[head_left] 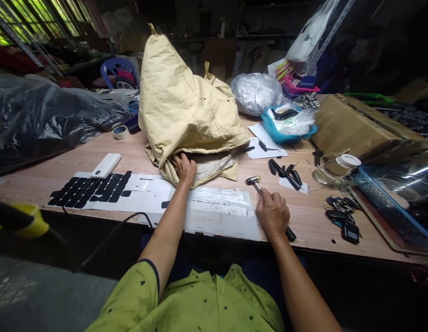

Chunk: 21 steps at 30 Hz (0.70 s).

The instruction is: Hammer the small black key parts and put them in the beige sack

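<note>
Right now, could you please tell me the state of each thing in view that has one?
Cream sack: mouth open
Left hand: at that mouth, fingers partly hidden
Double-faced mallet: gripped in right hand
Clear jar: white lid on
White power bank: lying flat
Teal basket: loaded

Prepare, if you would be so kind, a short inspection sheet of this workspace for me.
Surface: wooden tabletop, partly covered by white sheets.
Things in hand: beige sack, its opening toward the near side; small hammer.
Clutter: black pieces in rows, white rectangular device, tape roll, key bunch, clear jar, blue basin, cardboard box.
Left hand: at the sack's opening, partly hidden; grip cannot be told.
Right hand: closed around the hammer.
Cables: one black cable at the tabletop's front edge.
Surroundings: plastic-covered bundle, purple-blue chair, barred window; dim background.
</note>
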Tool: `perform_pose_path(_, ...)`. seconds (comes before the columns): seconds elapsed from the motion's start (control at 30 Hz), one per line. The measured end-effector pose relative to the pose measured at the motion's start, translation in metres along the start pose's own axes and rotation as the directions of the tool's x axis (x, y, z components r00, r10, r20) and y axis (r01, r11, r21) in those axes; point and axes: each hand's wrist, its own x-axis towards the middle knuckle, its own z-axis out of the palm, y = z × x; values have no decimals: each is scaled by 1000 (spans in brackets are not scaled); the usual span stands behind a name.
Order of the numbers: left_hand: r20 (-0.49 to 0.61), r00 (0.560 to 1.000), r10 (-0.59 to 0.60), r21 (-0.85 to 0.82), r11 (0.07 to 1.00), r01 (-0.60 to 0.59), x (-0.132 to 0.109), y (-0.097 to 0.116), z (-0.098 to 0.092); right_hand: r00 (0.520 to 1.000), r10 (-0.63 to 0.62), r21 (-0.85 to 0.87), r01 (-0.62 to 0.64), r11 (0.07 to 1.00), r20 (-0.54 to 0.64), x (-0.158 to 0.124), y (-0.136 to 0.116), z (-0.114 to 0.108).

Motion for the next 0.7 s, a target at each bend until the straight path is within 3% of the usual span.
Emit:
perform_pose_path(0.13, -89, 996, -28, 22, 999, 30, 7, -2, -3, 1000, -7, 3, 7, 1000, -17, -2, 2, 1)
perform_pose_path(0.37, -34, 995, -95, 88, 991, 98, 19, -6, -10, 1000, -9, -7, 9, 1000, -28, -3, 0, 2)
perform_pose_path(0.53, 3, 999, -54, 105, 993, 54, -1, -9, -9, 1000, -8, -28, 8, 1000, -17, -2, -2, 2)
perform_pose_path(0.7, 126, 986, 106, 64, 991, -115, -33, -4, -6, 1000, -4, -36, 4, 999, -11, 0, -2, 3)
